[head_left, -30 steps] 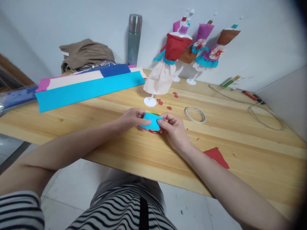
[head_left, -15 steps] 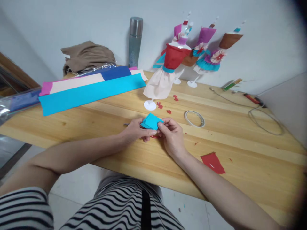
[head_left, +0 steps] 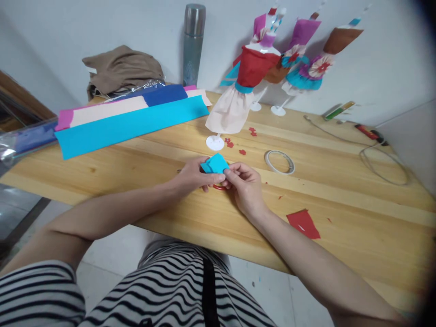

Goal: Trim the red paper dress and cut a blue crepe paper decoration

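A small folded piece of blue paper (head_left: pixel 216 163) is held between both hands near the table's front edge. My left hand (head_left: pixel 197 175) grips its left and lower side, thumb on top. At its lower right corner, my right hand (head_left: pixel 243 181) pinches the paper between thumb and fingers. Red scissors (head_left: pixel 218 186) lie mostly hidden under the hands, with one red handle loop showing. Just beyond stands a white doll stand (head_left: pixel 215 142) bearing a red and pale pink paper dress (head_left: pixel 227 109). Small red cut pieces (head_left: pixel 242 152) lie beside its base.
Paper strips, a blue one (head_left: pixel 132 127) in front, lie at the left near a brown cloth (head_left: pixel 124 70). A flask (head_left: pixel 193 50) stands behind. Right of the hands are a tape roll (head_left: pixel 279 162), red paper (head_left: pixel 304 223) and a cable (head_left: pixel 368 159). More dressed stands (head_left: pixel 278 110) stand at the back.
The view has tilted, so the table's things appear shifted slightly. The folded blue paper has turned a little in my hands, and its layers show more apart. Both hands keep their grip.
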The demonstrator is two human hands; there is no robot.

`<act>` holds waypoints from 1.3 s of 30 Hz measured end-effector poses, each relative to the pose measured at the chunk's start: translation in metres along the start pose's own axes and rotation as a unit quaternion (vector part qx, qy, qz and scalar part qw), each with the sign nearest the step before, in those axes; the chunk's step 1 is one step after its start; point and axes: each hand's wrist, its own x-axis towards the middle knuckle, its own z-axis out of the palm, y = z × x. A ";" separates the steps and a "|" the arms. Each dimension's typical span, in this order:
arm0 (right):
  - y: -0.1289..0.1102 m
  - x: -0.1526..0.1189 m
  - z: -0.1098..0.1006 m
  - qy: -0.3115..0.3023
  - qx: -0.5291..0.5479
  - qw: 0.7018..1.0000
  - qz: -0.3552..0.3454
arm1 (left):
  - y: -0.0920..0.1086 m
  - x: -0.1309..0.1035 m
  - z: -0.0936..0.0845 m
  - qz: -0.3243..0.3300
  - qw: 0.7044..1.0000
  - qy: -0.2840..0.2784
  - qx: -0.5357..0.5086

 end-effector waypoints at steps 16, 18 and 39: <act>-0.004 0.009 -0.034 -0.180 -0.568 0.737 -0.320 | 0.008 0.009 -0.018 -0.063 0.987 0.092 -0.117; -0.008 0.005 -0.035 -0.195 -0.586 0.730 -0.293 | 0.010 0.008 -0.019 -0.063 0.987 0.091 -0.120; -0.009 0.001 -0.034 -0.176 -0.009 0.983 0.058 | 0.031 0.011 -0.031 -0.055 0.980 0.094 -0.167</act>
